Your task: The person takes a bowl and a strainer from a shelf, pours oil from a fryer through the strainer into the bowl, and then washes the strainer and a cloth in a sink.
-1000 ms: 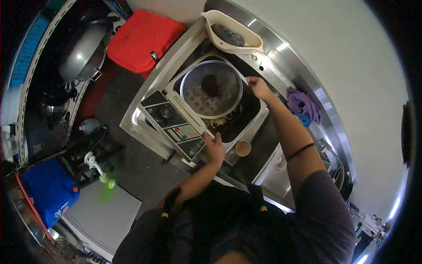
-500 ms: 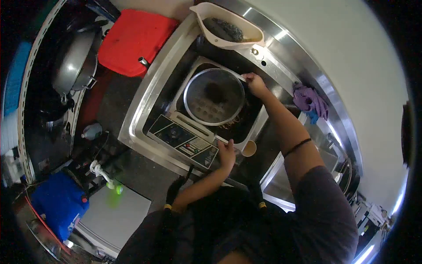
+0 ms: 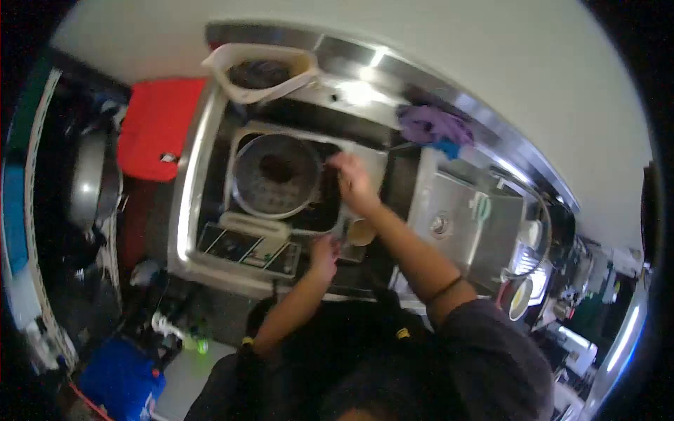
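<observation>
The head view suggests both hands are at work about one cooker (image 3: 251,224), left of the fingers, bearing one round pan (image 3: 272,195). Left hand (image 3: 324,257) and right hand (image 3: 355,184) are near its right side; blur hides whether either grips. One cup (image 3: 362,234) sits just right of the left fingers; the next move calls for care around it.

Motion blur, white glare on the steel ledge (image 3: 361,92), blackened corners.

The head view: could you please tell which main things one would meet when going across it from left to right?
Silver pan → red container → round pan → right hand → purple cloth → bowl.
</observation>
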Motion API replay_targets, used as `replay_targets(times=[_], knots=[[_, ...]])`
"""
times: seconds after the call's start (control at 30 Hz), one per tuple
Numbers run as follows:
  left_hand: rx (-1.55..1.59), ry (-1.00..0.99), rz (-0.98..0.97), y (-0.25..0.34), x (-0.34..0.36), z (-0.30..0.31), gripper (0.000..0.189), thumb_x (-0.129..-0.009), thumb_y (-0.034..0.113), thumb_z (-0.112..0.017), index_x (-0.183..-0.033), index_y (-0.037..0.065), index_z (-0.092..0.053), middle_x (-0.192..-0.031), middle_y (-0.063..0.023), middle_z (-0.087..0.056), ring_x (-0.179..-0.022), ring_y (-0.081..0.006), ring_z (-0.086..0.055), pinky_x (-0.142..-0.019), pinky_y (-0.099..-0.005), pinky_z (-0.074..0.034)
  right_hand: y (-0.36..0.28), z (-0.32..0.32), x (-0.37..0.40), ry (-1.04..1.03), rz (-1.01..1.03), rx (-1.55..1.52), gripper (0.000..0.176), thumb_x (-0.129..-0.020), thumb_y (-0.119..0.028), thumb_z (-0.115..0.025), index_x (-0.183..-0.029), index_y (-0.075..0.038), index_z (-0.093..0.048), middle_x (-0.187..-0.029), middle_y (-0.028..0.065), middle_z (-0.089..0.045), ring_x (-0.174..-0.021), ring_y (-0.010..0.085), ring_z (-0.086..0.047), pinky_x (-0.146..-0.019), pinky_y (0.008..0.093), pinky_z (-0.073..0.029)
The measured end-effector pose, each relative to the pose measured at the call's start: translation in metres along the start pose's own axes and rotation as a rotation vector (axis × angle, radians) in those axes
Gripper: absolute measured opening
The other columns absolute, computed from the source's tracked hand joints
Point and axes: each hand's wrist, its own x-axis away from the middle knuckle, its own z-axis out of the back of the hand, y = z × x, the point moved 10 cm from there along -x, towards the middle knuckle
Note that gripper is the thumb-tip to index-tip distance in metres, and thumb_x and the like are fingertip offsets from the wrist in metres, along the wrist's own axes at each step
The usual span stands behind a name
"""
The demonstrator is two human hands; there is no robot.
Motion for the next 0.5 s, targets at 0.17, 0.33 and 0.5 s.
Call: replay_targets(times=[0.17,0.33,0.5], knots=[[-0.051,-0.117,0.122,-0.034,0.047,-0.046,0.018,-0.082,0.021,-0.057,-0.096,0.012,-0.053,-0.082,-0.002,-0.054,-0.073,-0.016,-0.055,-0.061,-0.0324,-0.042,-0.026,0.154,0.124,0.047,-0.138,0.22,0.044,-0.065,0.012,-0.052,-0.103,-0.009,-0.061,-0.107,0.0143,-0.054,-0.099,0.03,-0.054,-0.082,0.0342,-0.046],[-0.431,-0.285,-0.059,-0.027,0.086,-0.116,0.018,-0.082,0.019,-0.056,-0.096,0.008,-0.054,-0.079,-0.002,-0.056,-0.07,-0.0144,-0.054,-0.057,-0.029,-0.042,-0.068,0.308,0.232,0.464,-0.206,0.546,0.029,-0.067,0.009,-0.055,-0.091,-0.008,-0.062,-0.1,0.0153,-0.054,-0.086,0.0293,-0.054,-0.071,0.0349,-0.046],[-0.937,-0.52,-0.527,-0.059,0.086,-0.233,0.024,-0.079,0.011,-0.059,-0.103,0.008,-0.057,-0.086,-0.0029,-0.055,-0.07,-0.012,-0.054,-0.056,-0.0256,-0.043,-0.084,0.417,0.325,0.923,-0.276,0.467,0.027,-0.077,0.006,-0.052,-0.102,-0.003,-0.052,-0.109,0.0132,-0.048,-0.099,0.0249,-0.048,-0.083,0.032,-0.039]])
